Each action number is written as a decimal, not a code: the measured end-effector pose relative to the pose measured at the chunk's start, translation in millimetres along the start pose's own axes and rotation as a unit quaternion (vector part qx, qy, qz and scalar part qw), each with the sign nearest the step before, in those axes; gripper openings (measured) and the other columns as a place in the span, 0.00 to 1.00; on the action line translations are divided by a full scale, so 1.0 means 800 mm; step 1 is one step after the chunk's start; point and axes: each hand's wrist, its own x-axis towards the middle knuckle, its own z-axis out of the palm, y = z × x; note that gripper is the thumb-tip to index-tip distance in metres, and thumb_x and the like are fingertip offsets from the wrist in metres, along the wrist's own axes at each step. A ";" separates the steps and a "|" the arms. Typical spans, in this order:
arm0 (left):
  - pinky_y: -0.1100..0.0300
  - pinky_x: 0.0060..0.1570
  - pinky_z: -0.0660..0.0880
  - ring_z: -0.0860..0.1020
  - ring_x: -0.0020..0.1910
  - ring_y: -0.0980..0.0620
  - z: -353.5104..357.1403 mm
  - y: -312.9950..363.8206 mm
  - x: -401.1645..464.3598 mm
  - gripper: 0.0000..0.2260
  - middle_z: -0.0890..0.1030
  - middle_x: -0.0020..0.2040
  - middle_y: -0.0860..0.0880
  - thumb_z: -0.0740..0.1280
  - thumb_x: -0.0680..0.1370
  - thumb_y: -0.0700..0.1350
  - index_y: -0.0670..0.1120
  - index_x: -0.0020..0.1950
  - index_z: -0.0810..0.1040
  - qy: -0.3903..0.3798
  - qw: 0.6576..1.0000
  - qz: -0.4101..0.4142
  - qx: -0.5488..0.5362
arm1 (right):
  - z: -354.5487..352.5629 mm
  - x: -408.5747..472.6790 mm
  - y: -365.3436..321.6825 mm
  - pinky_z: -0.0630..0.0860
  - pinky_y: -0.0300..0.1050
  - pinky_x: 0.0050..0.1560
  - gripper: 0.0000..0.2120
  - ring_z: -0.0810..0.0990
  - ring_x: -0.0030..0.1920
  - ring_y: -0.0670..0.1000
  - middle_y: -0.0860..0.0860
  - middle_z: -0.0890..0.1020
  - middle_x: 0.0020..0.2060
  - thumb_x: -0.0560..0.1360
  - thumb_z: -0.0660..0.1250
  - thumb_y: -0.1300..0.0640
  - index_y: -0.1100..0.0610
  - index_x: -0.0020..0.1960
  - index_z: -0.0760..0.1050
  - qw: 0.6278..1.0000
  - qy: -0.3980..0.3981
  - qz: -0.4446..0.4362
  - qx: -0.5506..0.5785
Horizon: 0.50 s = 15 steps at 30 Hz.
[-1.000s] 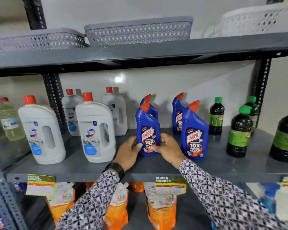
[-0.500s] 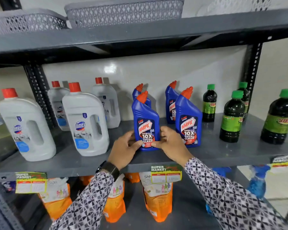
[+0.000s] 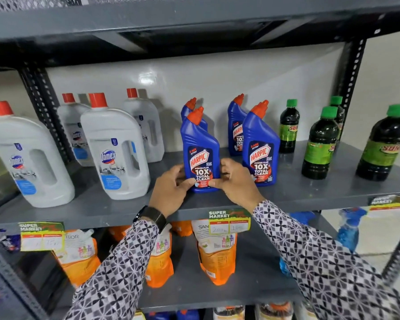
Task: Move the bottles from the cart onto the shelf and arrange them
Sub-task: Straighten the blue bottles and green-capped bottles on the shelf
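Note:
A blue Harpic bottle (image 3: 200,144) with an orange cap stands upright near the front of the grey shelf (image 3: 310,195). My left hand (image 3: 170,190) grips its base from the left and my right hand (image 3: 237,181) grips it from the right, thumbs on the label. A second Harpic bottle (image 3: 261,144) stands just to the right, and two more (image 3: 236,125) stand behind. No cart is in view.
White Domex jugs (image 3: 113,146) stand on the left of the shelf, dark green-capped bottles (image 3: 320,144) on the right. Orange refill pouches (image 3: 217,255) and blue spray bottles (image 3: 349,229) sit on the shelf below. Price tags (image 3: 229,221) hang on the shelf's front edge.
The view has tilted down and moved closer. Both hands stay on the front Harpic bottle, which has turned slightly so that its label faces forward.

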 end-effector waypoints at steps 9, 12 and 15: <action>0.60 0.51 0.80 0.80 0.48 0.65 -0.002 0.009 -0.026 0.24 0.82 0.57 0.55 0.72 0.78 0.47 0.53 0.74 0.72 0.109 0.992 -0.043 -0.044 | -0.025 -0.047 -0.014 0.78 0.45 0.65 0.31 0.82 0.63 0.47 0.50 0.82 0.66 0.75 0.76 0.57 0.54 0.75 0.70 1.000 0.010 0.003 -0.027; 0.41 0.54 0.82 0.84 0.47 0.47 0.014 0.011 -0.059 0.16 0.86 0.49 0.53 0.70 0.78 0.41 0.55 0.64 0.79 0.230 0.964 -0.029 -0.130 | -0.065 -0.093 0.004 0.80 0.43 0.63 0.25 0.84 0.59 0.43 0.48 0.85 0.61 0.75 0.76 0.59 0.52 0.70 0.76 0.997 0.055 -0.044 -0.029; 0.44 0.47 0.80 0.80 0.38 0.44 0.069 0.055 -0.086 0.11 0.85 0.40 0.52 0.70 0.79 0.38 0.54 0.53 0.83 0.229 0.959 0.014 -0.166 | -0.136 -0.112 0.038 0.83 0.38 0.52 0.16 0.87 0.48 0.43 0.47 0.88 0.50 0.74 0.76 0.64 0.55 0.60 0.82 0.984 0.160 -0.075 -0.020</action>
